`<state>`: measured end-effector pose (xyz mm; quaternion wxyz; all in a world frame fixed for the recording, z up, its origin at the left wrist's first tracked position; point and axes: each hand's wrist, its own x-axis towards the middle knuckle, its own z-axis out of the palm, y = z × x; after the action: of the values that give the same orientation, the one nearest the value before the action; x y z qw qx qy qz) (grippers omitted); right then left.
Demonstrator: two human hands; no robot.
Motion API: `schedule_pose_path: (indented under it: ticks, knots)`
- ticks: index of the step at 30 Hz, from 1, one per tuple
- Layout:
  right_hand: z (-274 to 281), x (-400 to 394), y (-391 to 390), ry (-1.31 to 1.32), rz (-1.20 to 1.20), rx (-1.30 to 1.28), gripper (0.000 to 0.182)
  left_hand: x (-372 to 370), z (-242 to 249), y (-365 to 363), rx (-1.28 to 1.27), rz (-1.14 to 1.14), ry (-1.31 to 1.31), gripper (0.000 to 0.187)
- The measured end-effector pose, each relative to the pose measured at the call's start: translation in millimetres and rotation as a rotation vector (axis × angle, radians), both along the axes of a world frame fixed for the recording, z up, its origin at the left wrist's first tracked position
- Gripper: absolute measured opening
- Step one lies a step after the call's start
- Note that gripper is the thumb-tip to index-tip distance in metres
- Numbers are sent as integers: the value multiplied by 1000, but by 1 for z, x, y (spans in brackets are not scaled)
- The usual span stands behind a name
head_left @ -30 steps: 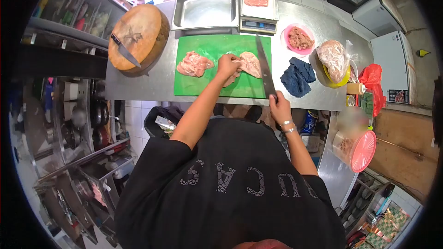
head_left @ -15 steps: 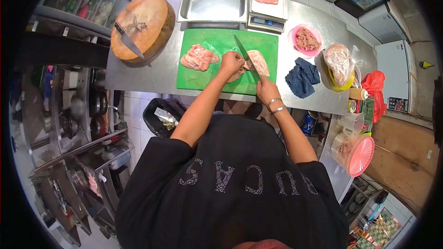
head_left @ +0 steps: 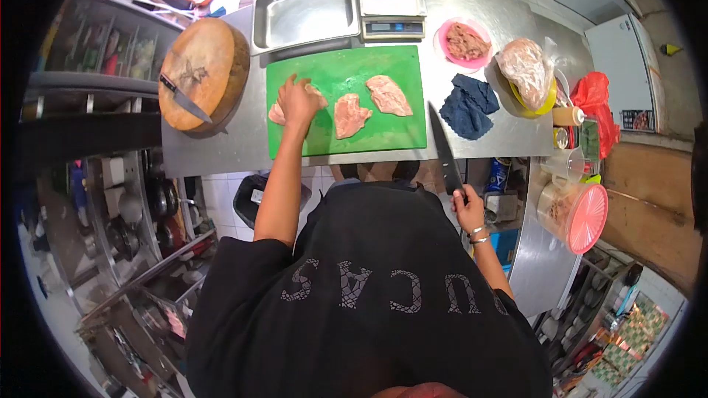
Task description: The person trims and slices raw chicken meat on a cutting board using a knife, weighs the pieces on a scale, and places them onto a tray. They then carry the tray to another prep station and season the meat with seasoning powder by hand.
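My left hand (head_left: pixel 298 101) is over the left side of the green cutting board (head_left: pixel 324 140), fingers apart and touching or just above a piece of raw meat (head_left: pixel 276 113) that it partly covers. Two more pieces lie flat on the board: one raw meat piece (head_left: pixel 352 116) in the middle and a paler meat slice (head_left: pixel 389 96) on the right. My right hand (head_left: pixel 467 210) is closed round the handle of a large kitchen knife (head_left: pixel 445 151). Its blade points away from me, past the table's front edge, right of the board.
Behind the board stand a metal tray (head_left: pixel 306 15) and a scale (head_left: pixel 393 27) bearing raw meat. A round wooden block (head_left: pixel 199 66) with another knife (head_left: pixel 186 98) is at left. On the right are a pink bowl (head_left: pixel 487 59) of meat, a dark blue cloth (head_left: pixel 468 107) and bagged meat (head_left: pixel 525 70).
My right hand has drawn the knife back toward me and off the board. My left hand has moved left to the meat there. The pieces at the middle and right now lie apart.
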<state>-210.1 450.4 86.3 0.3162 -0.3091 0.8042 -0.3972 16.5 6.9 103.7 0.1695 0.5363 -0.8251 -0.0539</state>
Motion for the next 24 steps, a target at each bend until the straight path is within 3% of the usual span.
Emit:
schedule_pose_path:
  ticks: [1, 3, 7, 8, 11, 14, 16, 19, 21, 24]
  knots:
    - [-17, 0, 4, -3, -13, -1, 26, -8, 1, 1, -1, -13, -3, 32]
    - [-39, -3, 3, -267, -274, -122, 33, -35, 1, 12, 238, -364, 184, 37]
    - [-78, -9, 5, -231, -494, -91, 40, -111, -8, 62, 172, -795, 172, 50]
    - [-114, -15, 28, -213, -506, -69, 38, -118, -8, 68, 171, -808, 172, 50]
    - [-127, -8, 79, -199, -575, -13, 41, -127, -14, 78, 124, -837, -34, 54]
    - [-138, 0, 135, -195, -767, 51, 44, -120, -25, 75, 115, -758, -53, 46]
    - [-127, 0, 147, -232, -1059, -23, 42, -109, -21, 75, 229, -724, 3, 34]
    - [-103, -3, 143, -161, -1068, -49, 43, -100, -32, 71, 112, -796, 201, 22]
    - [-98, -9, 133, -145, -1012, -30, 45, -99, -42, 64, 164, -866, 215, 22]
    - [-71, -16, 82, -138, -721, -96, 43, -112, -37, 48, 250, -994, 192, 21]
